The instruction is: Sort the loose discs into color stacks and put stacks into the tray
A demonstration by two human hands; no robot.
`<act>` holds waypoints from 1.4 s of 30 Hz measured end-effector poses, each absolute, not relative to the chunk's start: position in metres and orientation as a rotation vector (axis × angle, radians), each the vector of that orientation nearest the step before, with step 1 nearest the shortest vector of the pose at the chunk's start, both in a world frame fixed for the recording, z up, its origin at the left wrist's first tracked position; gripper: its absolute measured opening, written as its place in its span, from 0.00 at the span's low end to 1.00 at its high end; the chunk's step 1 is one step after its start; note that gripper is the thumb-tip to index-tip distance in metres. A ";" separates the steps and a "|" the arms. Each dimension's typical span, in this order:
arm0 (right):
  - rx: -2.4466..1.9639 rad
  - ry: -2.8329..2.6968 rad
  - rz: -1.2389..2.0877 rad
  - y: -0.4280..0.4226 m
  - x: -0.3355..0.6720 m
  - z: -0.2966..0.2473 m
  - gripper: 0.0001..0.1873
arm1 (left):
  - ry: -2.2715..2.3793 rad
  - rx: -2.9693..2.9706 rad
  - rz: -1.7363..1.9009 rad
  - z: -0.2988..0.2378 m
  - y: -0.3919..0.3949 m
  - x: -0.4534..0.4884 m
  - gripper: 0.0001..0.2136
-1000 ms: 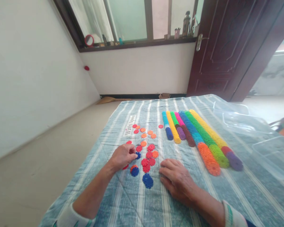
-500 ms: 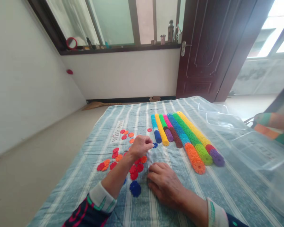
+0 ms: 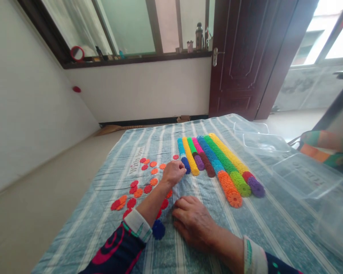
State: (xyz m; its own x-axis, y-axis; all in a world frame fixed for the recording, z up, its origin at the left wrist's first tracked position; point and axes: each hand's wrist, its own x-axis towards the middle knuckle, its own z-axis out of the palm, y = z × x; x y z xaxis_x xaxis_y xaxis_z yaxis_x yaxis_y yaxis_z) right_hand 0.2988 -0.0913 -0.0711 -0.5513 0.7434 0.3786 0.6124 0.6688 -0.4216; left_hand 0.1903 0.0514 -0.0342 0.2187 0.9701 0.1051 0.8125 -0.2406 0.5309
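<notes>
My left hand [image 3: 173, 172] reaches out over the cloth, thumb and fingers pinched at the near, dark blue end of a row of plastic snowflake discs [image 3: 185, 163]. A dark blue disc is in the pinch, mostly hidden by the fingertips. My right hand [image 3: 193, 220] rests palm down on the cloth, fingers loosely bent and nothing seen in them. Under and beside my left forearm lie loose red discs [image 3: 131, 203] and orange discs [image 3: 138, 193]. A few dark blue discs [image 3: 159, 230] lie close to my left cuff.
Several rows of overlapping discs, among them a yellow row [image 3: 228, 154] and an orange-ended one [image 3: 231, 192], run side by side to the right. Clear plastic boxes [image 3: 307, 177] stand at the right. A striped cloth [image 3: 211, 258] covers the table. A lone red disc [image 3: 175, 157] lies left of the rows.
My left hand has brought the dark blue disc up against the near end of the blue row. My right hand stays on the cloth. The view has turned slightly right.
</notes>
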 end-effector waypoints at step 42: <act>-0.975 -2.313 0.386 -0.098 0.305 -0.073 0.05 | 1.435 2.225 -0.053 0.012 -0.079 0.094 0.03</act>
